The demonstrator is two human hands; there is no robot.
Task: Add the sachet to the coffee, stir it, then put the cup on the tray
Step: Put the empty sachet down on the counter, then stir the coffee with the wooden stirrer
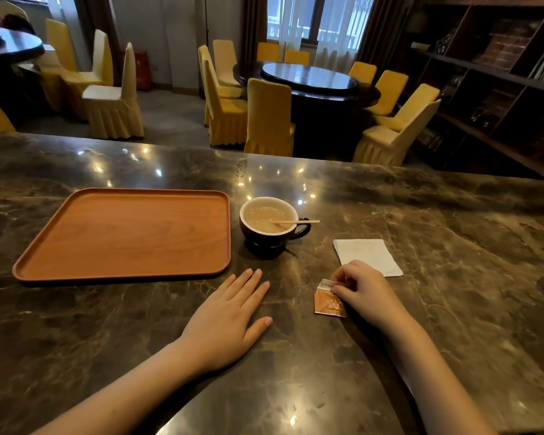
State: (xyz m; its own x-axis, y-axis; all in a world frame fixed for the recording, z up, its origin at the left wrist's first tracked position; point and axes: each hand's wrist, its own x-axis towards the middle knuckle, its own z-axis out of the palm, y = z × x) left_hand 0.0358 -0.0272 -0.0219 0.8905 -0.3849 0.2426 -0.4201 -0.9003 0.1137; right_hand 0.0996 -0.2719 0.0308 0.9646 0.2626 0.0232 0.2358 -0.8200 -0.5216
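Note:
A dark cup (pixel 272 238) with a white inside holds milky coffee and stands on the marble counter, just right of the tray. A thin wooden stirrer (pixel 296 221) leans in it, pointing right over the handle. The wooden tray (pixel 76 246) lies bare to the left. An orange sachet (pixel 327 302) lies flat on the counter near the front. My right hand (pixel 365 290) rests on the sachet's right edge, fingertips curled onto its torn top. My left hand (pixel 230 318) lies flat on the counter, palm down, fingers apart, below the cup and holding nothing.
A white paper napkin (pixel 366 254) lies right of the cup, just beyond my right hand. The marble counter (pixel 453 262) stretches wide on both sides. Beyond its far edge are yellow-covered chairs, round dark tables and shelving on the right.

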